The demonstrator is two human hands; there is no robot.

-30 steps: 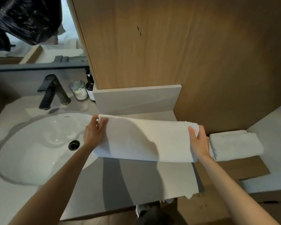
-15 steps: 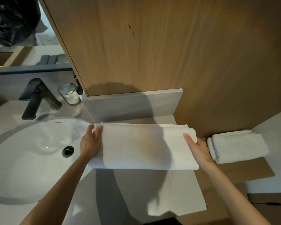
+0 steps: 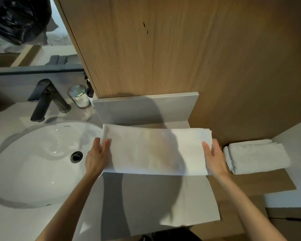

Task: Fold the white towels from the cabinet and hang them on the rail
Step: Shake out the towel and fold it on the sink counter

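Two hands, left hand and right hand, pinch one folded towel's ends; second towel beside; right fingers hidden beneath

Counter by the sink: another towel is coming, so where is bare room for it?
Bare: the counter corner in front of the basin, and the brown ledge before the folded towel. Crowded: the spread towel covers the middle; faucet and glass fill the back.

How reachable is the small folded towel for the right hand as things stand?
Probably yes: the small folded towel lies just beside the right hand, nothing between them, though it grips the long towel.
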